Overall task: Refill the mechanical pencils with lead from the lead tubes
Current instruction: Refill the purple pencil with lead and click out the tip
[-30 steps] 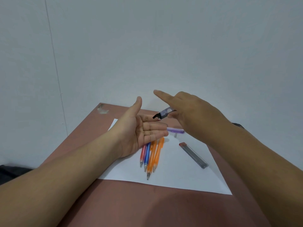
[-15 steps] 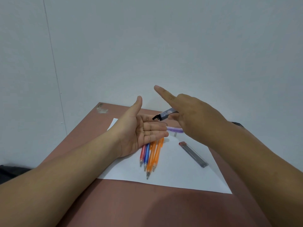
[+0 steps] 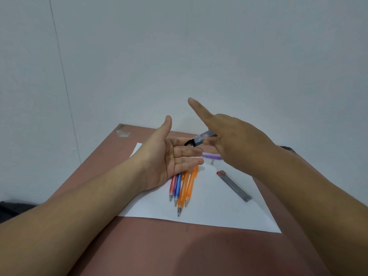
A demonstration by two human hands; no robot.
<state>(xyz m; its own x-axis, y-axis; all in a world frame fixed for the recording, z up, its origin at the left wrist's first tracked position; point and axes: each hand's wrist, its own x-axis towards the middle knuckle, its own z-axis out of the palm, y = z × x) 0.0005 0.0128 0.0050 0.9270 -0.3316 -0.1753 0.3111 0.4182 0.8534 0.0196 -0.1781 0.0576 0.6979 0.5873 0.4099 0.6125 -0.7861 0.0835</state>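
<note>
My right hand (image 3: pixel 237 140) pinches a grey lead tube (image 3: pixel 199 140), tilted with its black open end down over my left palm; the index finger sticks up straight. My left hand (image 3: pixel 169 156) lies palm up, fingers straight, thumb raised, just under the tube's mouth. Below it on the white paper (image 3: pixel 209 212) lie a red pencil (image 3: pixel 172 186), a blue pencil (image 3: pixel 177 189) and two orange pencils (image 3: pixel 186 188), tips toward me. A purple pencil (image 3: pixel 212 156) lies crosswise behind my fingers, a small cap (image 3: pixel 212 161) beside it. A second lead tube (image 3: pixel 234 185) with a red end rests at the right.
The paper sits on a reddish-brown table (image 3: pixel 159 246) pushed against a plain white wall. A chipped spot (image 3: pixel 122 132) marks the table's far left corner. A dark object (image 3: pixel 287 149) shows behind my right wrist.
My right index finger has lifted higher while the tube stays tilted over my left palm. The left hand and the pencils have not moved.
</note>
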